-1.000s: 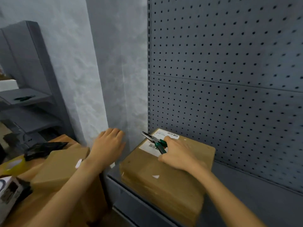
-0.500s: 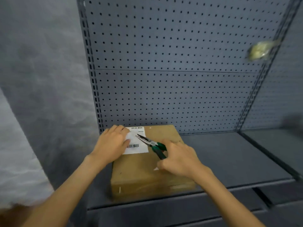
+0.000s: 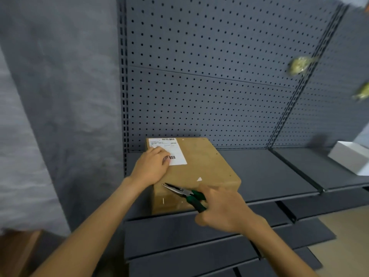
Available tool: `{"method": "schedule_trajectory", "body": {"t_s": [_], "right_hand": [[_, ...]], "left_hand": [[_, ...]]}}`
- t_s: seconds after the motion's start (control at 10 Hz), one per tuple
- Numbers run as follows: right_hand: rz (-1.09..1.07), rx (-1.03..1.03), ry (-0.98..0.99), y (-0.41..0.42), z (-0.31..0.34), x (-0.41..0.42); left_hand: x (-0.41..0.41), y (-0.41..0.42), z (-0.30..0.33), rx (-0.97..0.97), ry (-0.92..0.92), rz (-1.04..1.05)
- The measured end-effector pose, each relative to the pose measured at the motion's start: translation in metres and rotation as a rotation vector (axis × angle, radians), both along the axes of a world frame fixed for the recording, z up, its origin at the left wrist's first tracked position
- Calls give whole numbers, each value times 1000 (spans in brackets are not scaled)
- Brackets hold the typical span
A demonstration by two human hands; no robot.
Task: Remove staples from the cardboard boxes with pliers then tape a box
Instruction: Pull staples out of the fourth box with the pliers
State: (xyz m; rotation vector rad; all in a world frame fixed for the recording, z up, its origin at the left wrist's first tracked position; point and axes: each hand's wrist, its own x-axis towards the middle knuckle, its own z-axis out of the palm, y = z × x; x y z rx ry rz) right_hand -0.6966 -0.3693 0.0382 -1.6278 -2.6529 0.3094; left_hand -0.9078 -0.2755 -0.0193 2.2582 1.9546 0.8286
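A brown cardboard box [image 3: 201,162] with a white shipping label [image 3: 175,148] lies on a dark grey metal shelf [image 3: 269,172]. My left hand [image 3: 150,167] rests on the box's top left part, fingers over the label. My right hand [image 3: 223,208] grips green-handled needle-nose pliers [image 3: 185,193] in front of the box's near side. The plier tips point left, close to the box's upper front edge. A thin pale staple [image 3: 163,200] shows on the front face, just below the tips.
A grey pegboard back panel [image 3: 209,86] rises behind the shelf. A white box [image 3: 351,156] sits on the shelf at far right. Lower shelves [image 3: 199,236] jut out below. Another cardboard box [image 3: 18,252] is at bottom left. Two blurred yellowish items [image 3: 299,64] hang on the pegboard.
My right hand has drawn the pliers back from over the box's top to its front face. My left hand stays on the label. The view shifted right and down.
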Motion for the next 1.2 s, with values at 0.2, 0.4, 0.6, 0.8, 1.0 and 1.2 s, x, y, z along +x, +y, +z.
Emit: {"method": "schedule_trajectory", "body": {"t_s": [0.2, 0.4, 0.6, 0.8, 1.0, 1.2], "right_hand": [[-44, -25, -37, -9, -1, -12], [-23, -24, -113, -6, 8, -20], [23, -22, -197, -1, 16, -25], [-1, -46, -96, 3, 9, -22], [-52, -116, 77, 1, -6, -17], [-88, -161, 234, -4, -16, -19]], "left_hand": [[-3, -7, -4, -27, -10, 8], [-6, -9, -2, -11, 10, 5], [-7, -10, -4, 1, 12, 4], [-8, -8, -4, 7, 24, 6], [-8, -9, -3, 4, 44, 2], [-7, -8, -4, 1, 58, 8]]}}
